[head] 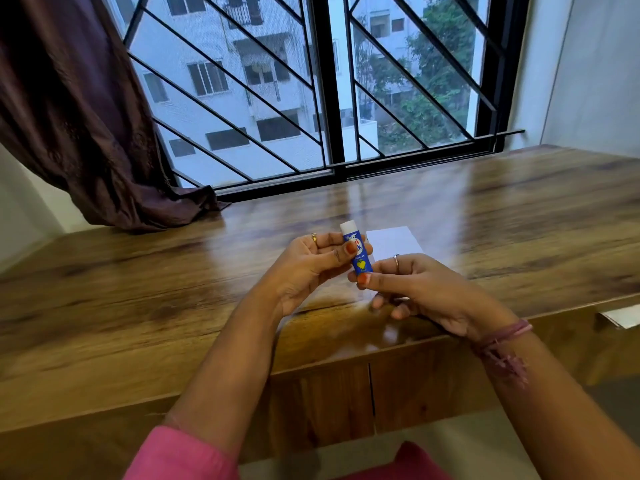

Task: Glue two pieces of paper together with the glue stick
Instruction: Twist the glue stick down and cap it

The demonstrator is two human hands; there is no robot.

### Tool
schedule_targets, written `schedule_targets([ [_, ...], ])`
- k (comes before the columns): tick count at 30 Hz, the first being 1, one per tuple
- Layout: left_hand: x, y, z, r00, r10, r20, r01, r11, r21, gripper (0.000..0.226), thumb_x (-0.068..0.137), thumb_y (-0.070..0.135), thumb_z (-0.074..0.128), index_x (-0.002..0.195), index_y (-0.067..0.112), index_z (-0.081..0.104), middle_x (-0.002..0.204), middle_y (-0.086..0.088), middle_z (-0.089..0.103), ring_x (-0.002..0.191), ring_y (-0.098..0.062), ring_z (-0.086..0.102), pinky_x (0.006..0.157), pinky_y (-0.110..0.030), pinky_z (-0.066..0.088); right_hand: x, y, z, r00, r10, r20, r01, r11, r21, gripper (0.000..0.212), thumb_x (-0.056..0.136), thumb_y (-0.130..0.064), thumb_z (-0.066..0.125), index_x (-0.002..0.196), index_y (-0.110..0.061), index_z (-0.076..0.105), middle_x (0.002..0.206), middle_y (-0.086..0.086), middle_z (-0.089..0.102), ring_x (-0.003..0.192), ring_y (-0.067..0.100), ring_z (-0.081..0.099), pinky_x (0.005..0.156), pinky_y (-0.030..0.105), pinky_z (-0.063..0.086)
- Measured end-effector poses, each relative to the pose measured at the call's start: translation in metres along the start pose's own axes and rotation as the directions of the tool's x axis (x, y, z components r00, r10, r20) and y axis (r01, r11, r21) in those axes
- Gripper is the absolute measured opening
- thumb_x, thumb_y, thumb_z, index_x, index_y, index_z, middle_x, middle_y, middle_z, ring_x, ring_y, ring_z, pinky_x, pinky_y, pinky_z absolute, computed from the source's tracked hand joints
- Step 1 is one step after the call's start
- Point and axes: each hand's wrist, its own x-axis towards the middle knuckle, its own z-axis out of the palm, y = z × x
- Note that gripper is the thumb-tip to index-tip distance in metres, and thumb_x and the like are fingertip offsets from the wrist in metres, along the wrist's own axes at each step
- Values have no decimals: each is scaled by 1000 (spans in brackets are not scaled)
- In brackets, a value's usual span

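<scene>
Head view: we see our left hand [308, 261] and right hand [412, 285] both pinching the upright glue stick [358, 252] between their fingers, above paper [398, 242] on the desk [173, 289].

The glue stick [356, 251] is held upright above the table [138, 306], between the two hands. It is gripped around its upper part by the left hand [311, 261], which sits to its left, and pinched at its lower end by the right hand [415, 285], which sits to its right and nearer the table's front edge. A sheet of paper [393, 242] is laid flat on the table just behind the right hand (part of it is hidden by the fingers). The window [329, 81] is set behind the table's far edge. A curtain [69, 116] is hung at the window's left, its lower end resting on the table's far left corner.
</scene>
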Motion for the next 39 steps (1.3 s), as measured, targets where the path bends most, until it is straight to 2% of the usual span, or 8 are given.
schedule_targets([
  [9,0,0,2,1000,8,8,-8,1000,15,19,74,16,71,92,14,75,104,-12,72,104,-21,66,82,-25,54,6,7,11,959,-107,-261,43,970,-239,41,60,-32,87,84,-15,59,52,-8,63,54,11,58,38,16,39],
  [13,0,1,-1,1000,14,1,-14,1000,11,19,75,17,70,93,13,75,105,-13,72,103,-21,66,83,-25,54,0,4,8,989,-77,-124,51,978,-201,50,59,-43,82,99,-18,64,70,-3,69,62,5,63,43,15,44],
  [16,0,1,-2,1000,9,0,-9,1000,10,19,74,16,71,93,13,75,107,-12,71,105,-22,66,84,-26,54,0,1,2,999,-25,-21,22,993,-116,30,76,-27,73,103,-12,70,71,1,66,62,2,60,40,12,43],
  [20,-1,1,-1,1000,12,27,-12,1000,12,21,74,18,72,94,15,76,107,-10,71,106,-21,65,83,-25,53,2,0,3,995,-28,-100,14,990,-137,11,74,-23,77,80,-16,72,56,-7,61,44,1,48,37,12,37],
  [25,1,-1,0,1000,9,22,-10,999,45,21,74,18,72,95,15,75,105,-12,72,105,-20,66,84,-24,53,7,7,13,959,-95,-266,9,952,-305,35,68,-30,83,86,-16,57,56,-3,59,40,5,51,39,17,40],
  [33,0,1,0,1000,0,6,0,999,32,20,74,16,72,93,14,76,106,-13,71,104,-21,66,83,-25,53,3,1,2,1000,11,-5,-11,995,-104,27,83,-23,68,102,-5,68,72,2,63,55,-2,59,40,11,43],
  [37,0,1,2,1000,1,5,-1,999,52,18,74,17,71,92,15,76,105,-12,72,105,-21,66,86,-27,53,2,2,3,994,-23,-106,9,990,-137,11,77,-22,76,78,-12,70,56,-3,59,39,-1,49,35,11,37],
  [39,-1,1,3,1000,7,6,-8,998,62,19,72,18,73,90,15,76,103,-11,72,104,-21,66,86,-26,54,4,4,6,983,-57,-176,19,978,-210,20,72,-26,80,78,-13,66,50,-6,59,38,0,49,37,13,38],
])
